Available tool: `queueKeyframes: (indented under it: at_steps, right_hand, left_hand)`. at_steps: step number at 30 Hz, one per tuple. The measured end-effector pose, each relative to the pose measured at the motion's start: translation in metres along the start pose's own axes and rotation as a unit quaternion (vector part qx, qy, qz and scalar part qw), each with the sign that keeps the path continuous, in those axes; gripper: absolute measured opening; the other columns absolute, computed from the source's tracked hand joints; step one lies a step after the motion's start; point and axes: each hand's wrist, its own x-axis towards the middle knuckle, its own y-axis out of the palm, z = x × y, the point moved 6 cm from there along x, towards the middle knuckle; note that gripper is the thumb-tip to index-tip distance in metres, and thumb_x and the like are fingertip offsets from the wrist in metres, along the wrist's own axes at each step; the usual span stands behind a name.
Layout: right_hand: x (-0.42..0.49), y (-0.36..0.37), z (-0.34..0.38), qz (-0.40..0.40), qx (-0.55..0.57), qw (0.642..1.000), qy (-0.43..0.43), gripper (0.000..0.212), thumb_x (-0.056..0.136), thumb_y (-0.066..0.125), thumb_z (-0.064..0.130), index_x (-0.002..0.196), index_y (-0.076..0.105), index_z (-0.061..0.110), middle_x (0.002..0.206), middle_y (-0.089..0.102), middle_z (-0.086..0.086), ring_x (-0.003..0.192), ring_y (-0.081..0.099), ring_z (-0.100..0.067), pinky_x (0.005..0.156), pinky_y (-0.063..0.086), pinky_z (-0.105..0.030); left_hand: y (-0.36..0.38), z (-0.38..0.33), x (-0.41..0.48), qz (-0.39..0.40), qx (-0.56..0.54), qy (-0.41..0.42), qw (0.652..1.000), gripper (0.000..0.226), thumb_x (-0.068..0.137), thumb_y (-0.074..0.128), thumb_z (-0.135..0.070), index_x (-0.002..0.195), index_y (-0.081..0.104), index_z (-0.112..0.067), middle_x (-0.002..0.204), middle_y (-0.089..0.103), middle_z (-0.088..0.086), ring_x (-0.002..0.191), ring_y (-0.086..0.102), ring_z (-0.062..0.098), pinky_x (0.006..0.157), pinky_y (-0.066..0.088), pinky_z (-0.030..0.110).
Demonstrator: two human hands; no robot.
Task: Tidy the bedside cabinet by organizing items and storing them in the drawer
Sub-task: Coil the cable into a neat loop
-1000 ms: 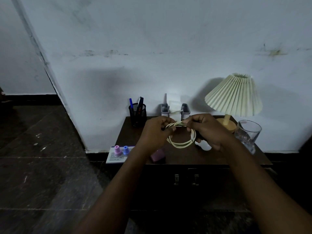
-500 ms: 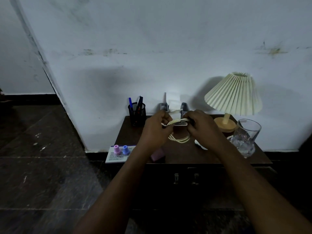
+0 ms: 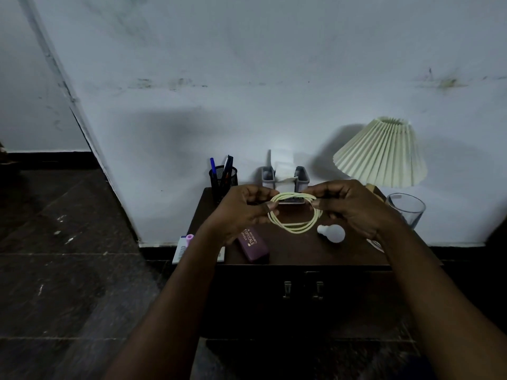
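Coiled pale cable [image 3: 295,213], held above the cabinet top [image 3: 290,250] between left hand [image 3: 244,212] and right hand [image 3: 354,209], fingers pinching opposite sides; best kept in tight, even loops before stowing; mesh pen cup [image 3: 222,179] far left holds pens; glass [image 3: 406,209] right, contents unclear.

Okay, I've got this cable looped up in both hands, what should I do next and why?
Probably free one hand and open the drawer: the cable already hangs coiled between the left hand and right hand, and the cabinet front looks shut.
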Motion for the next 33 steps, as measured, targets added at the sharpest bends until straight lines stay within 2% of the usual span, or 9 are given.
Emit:
queueKeyframes:
  at_steps: [3,6,9,12,15,17,27,30,33]
  right_hand:
    - [-0.001,-0.002,0.000,-0.013,-0.025,1.000,-0.011,0.028,0.090,0.078,0.011,0.113,0.081,0.027,0.091,0.077,-0.016,0.058,0.052,-0.014,0.055,0.047,-0.024]
    - [0.000,-0.005,-0.003,-0.050,-0.005,0.999,-0.007,0.023,0.088,0.079,0.010,0.106,0.083,0.023,0.084,0.078,-0.009,0.055,0.056,-0.011,0.051,0.046,-0.023]
    - [0.000,0.004,-0.014,-0.033,0.145,0.988,0.040,0.022,0.081,0.078,0.013,0.102,0.082,0.016,0.088,0.075,-0.010,0.057,0.054,-0.016,0.050,0.046,-0.025]
    - [-0.002,0.016,-0.019,0.016,0.252,0.966,0.051,0.025,0.087,0.069,0.008,0.109,0.080,0.011,0.103,0.076,-0.011,0.077,0.067,-0.018,0.061,0.056,-0.025]
    - [-0.002,0.022,-0.016,0.056,0.336,0.939,0.049,0.033,0.092,0.060,0.001,0.122,0.074,0.004,0.116,0.075,-0.014,0.095,0.074,-0.021,0.075,0.061,-0.029]
    - [-0.003,0.025,-0.013,0.075,0.359,0.929,0.042,0.038,0.090,0.060,-0.003,0.125,0.072,0.004,0.118,0.074,-0.013,0.101,0.075,-0.021,0.078,0.062,-0.029]
    - [-0.002,0.040,0.000,0.106,0.407,0.907,0.031,0.042,0.082,0.082,0.006,0.123,0.070,0.007,0.110,0.074,-0.008,0.080,0.071,-0.011,0.062,0.058,-0.021]
    - [-0.005,0.045,0.004,0.105,0.406,0.908,0.024,0.041,0.079,0.086,0.007,0.116,0.072,0.009,0.108,0.074,-0.008,0.080,0.071,-0.013,0.063,0.058,-0.022]
    - [-0.004,0.050,0.007,0.103,0.403,0.909,0.015,0.036,0.082,0.080,0.005,0.115,0.067,0.008,0.111,0.071,-0.013,0.091,0.071,-0.023,0.075,0.061,-0.032]
  left_hand:
    - [-0.001,0.005,0.002,-0.015,0.123,0.018,0.992,0.018,0.092,0.075,-0.005,0.108,0.077,-0.013,0.098,0.080,0.007,0.085,0.077,0.020,0.068,0.065,0.033]
    - [0.000,0.006,0.006,-0.028,0.180,0.043,0.982,0.017,0.090,0.078,-0.006,0.104,0.079,-0.016,0.096,0.081,0.004,0.091,0.077,0.021,0.084,0.061,0.035]
    - [-0.001,0.008,0.008,-0.036,0.121,0.031,0.992,0.018,0.092,0.074,-0.005,0.109,0.077,-0.011,0.098,0.081,0.005,0.088,0.074,0.015,0.081,0.059,0.028]
    - [-0.002,0.014,0.010,-0.054,0.004,-0.001,0.999,0.020,0.096,0.067,-0.001,0.115,0.073,0.000,0.095,0.079,0.012,0.086,0.073,0.019,0.076,0.059,0.031]
    - [0.004,0.018,0.009,-0.044,-0.177,-0.046,0.982,0.021,0.098,0.062,0.001,0.116,0.069,0.007,0.092,0.074,0.015,0.081,0.072,0.024,0.080,0.064,0.041]
    - [0.010,0.018,0.008,-0.036,-0.234,-0.062,0.970,0.020,0.097,0.062,0.001,0.115,0.069,0.006,0.091,0.074,0.014,0.078,0.072,0.023,0.074,0.065,0.040]
    - [0.020,0.016,0.006,-0.094,-0.263,-0.057,0.959,0.015,0.097,0.062,0.004,0.104,0.075,0.002,0.090,0.076,0.014,0.075,0.073,0.020,0.065,0.063,0.032]
    - [0.024,0.016,0.005,-0.079,-0.267,-0.063,0.958,0.014,0.096,0.062,0.004,0.103,0.075,0.002,0.089,0.075,0.013,0.072,0.072,0.018,0.063,0.062,0.031]
    - [0.029,0.015,0.003,-0.054,-0.266,-0.073,0.960,0.017,0.095,0.063,0.002,0.110,0.072,0.005,0.093,0.074,0.015,0.073,0.071,0.019,0.062,0.063,0.033]
